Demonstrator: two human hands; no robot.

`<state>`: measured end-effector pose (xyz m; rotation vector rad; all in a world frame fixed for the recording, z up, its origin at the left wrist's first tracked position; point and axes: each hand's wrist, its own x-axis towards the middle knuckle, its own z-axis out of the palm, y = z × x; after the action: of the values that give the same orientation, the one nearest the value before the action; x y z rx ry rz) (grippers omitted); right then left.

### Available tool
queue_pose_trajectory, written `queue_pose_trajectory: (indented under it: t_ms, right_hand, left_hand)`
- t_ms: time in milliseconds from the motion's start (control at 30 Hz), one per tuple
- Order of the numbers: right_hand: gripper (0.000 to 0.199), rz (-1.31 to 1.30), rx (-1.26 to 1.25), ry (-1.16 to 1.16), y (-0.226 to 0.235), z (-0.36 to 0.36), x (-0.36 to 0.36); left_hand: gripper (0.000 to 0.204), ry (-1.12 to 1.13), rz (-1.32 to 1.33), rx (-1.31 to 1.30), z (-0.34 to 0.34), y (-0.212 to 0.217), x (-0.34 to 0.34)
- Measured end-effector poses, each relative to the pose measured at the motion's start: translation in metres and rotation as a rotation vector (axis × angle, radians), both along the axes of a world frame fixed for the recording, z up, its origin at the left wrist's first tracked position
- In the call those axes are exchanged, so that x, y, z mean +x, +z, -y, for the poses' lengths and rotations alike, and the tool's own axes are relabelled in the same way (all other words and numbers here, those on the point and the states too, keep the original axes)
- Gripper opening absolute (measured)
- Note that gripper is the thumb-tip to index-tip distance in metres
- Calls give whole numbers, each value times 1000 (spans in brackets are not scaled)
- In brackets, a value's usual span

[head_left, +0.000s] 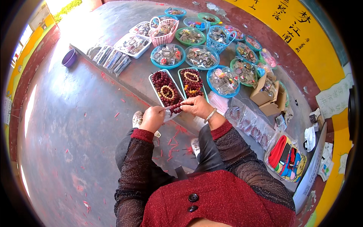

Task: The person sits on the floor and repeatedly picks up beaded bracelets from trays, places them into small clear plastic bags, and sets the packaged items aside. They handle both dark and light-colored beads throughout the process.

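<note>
My left hand and my right hand together hold a small clear plastic bag with a dark red bead bracelet at its mouth. The left hand pinches the bag's side, and the right hand's fingers are on the bracelet. Both hands hover just in front of two white trays filled with dark red and tan bead bracelets. A silver bangle circles my right wrist.
Several round blue and green dishes of packed trinkets, a pink basket and a blue basket cover the low ledge. Cardboard boxes, clear bags and a colourful bag lie to the right. A purple bowl sits far left.
</note>
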<state>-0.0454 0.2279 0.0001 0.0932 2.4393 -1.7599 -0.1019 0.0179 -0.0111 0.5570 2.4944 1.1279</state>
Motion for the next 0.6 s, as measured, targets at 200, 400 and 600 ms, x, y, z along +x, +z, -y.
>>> queue_pose_trajectory:
  t_ms: [200,400,600]
  right_hand:
    - [26,-251,327,276,-2,18,4]
    - [26,-245,591,322,-11,38,10]
    - [20,-134,213,75,-13,44,11]
  left_hand:
    - [21,-75,112,81,-5,3,8]
    - [22,-126,262,77,-7,16,10]
    - [21,-63,357,164,-4,14,6]
